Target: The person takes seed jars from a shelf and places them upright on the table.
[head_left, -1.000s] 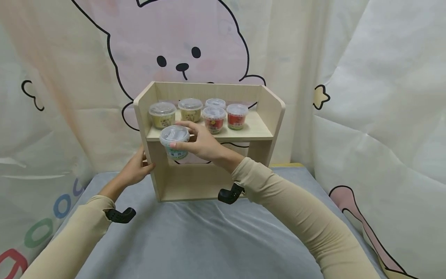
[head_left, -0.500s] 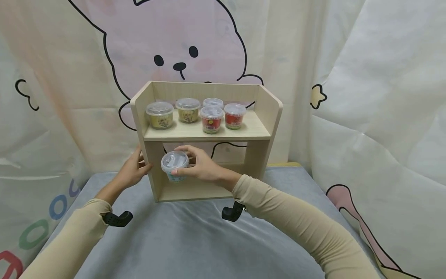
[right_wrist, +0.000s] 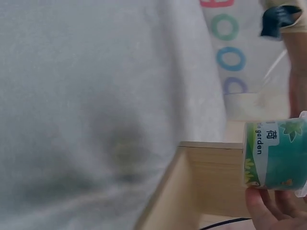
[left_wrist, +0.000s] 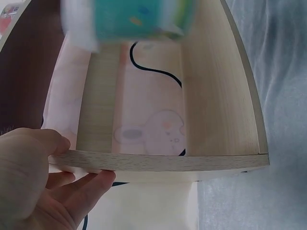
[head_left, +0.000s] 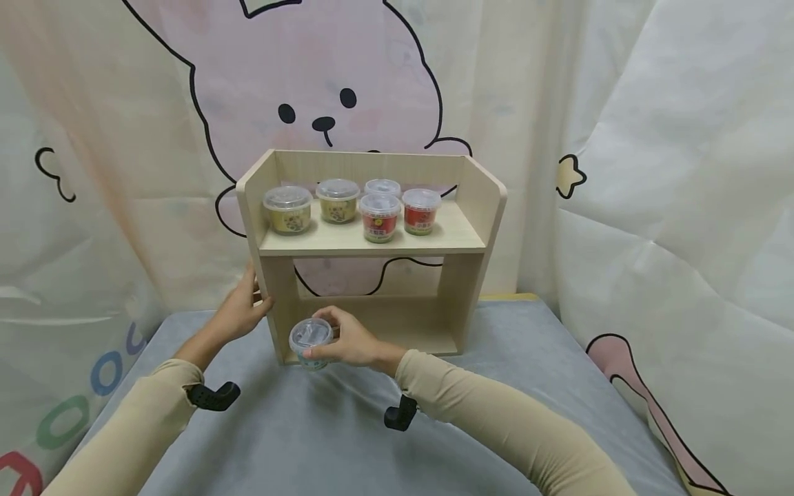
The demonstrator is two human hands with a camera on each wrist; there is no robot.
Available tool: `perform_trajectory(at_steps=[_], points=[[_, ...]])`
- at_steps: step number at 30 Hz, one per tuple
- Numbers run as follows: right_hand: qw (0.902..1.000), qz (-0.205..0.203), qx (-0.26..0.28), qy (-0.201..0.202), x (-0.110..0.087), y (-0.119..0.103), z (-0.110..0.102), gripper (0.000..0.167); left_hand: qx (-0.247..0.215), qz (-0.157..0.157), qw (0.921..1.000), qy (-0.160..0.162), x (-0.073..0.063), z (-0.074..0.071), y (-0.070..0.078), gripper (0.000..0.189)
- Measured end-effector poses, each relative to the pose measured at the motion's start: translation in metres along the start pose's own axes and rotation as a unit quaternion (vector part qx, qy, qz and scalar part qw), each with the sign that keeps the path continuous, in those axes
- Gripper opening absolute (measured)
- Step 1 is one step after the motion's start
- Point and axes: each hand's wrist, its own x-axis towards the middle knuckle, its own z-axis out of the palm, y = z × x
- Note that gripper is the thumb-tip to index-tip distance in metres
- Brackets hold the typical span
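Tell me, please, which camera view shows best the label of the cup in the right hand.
The right wrist view: there the teal label of the cup is large and clear enough to read "garden", though the cup reaches the picture's edge. The head view shows it small; the left wrist view, blurred and cut off.

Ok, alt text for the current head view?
A person's right hand holds a lidded, teal-labelled plastic cup at the lower front of a two-tier wooden shelf. The left hand grips its left side panel; five other lidded cups stand on the upper tier.
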Motion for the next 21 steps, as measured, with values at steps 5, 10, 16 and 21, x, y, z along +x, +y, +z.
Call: perform_trajectory(at_steps=[5, 10, 16, 21], points=[[0.9996, 0.018, 0.015, 0.018, 0.010, 0.018, 0.016, 0.058, -0.001, 0.003, 1.0000, 0.003, 0.000, 0.000, 0.000, 0.092], [0.9995, 0.023, 0.006, 0.023, 0.020, 0.029, 0.033, 0.058, 0.000, -0.001, 1.0000, 0.004, -0.001, -0.003, 0.001, 0.090], [0.9988, 0.039, 0.001, 0.029, 0.025, 0.038, 0.043, 0.061, 0.001, -0.001, 1.0000, -0.001, 0.001, -0.002, 0.001, 0.090], [0.9982, 0.048, 0.007, 0.034, 0.028, 0.043, 0.045, 0.063, -0.010, -0.008, 0.9999, -0.005, 0.001, -0.001, 0.000, 0.091]])
